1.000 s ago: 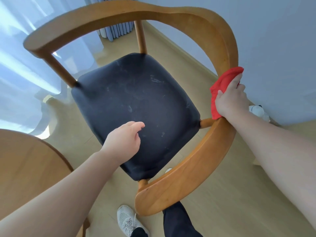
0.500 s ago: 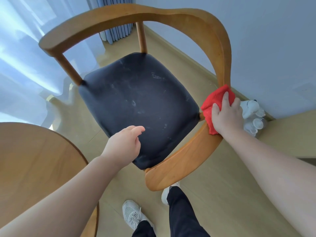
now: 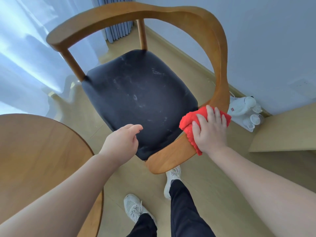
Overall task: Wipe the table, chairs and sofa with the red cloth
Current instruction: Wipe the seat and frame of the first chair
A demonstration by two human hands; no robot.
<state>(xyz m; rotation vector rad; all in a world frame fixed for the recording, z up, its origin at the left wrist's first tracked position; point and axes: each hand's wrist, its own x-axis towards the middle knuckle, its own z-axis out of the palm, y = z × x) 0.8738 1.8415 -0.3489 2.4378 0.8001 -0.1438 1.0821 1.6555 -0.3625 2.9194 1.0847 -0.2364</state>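
The right hand [image 3: 211, 132], fingers flat, is pressing the bunched red cloth [image 3: 187, 124] along the curved wooden chair armrest [image 3: 171, 157], now nearer its front end than a second ago, so this rail appears nearly done. The left hand [image 3: 121, 144] is hovering loosely curled and empty over the smeared dark padded seat [image 3: 136, 98]

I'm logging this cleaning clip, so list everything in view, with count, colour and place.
chair: one, honey wood frame, centre
seat: one, dark, scuffed, on the chair
red cloth: one, red, on the chair's near right armrest
table: one, round, wood, lower left
sheer curtain: one, white, left
pleated curtain: one, blue, top centre
white object: one, unclear what, floor by right wall
shoes: two, pale grey, bottom
left hand: one, empty, over the seat's front
right hand: one, pressing the red cloth
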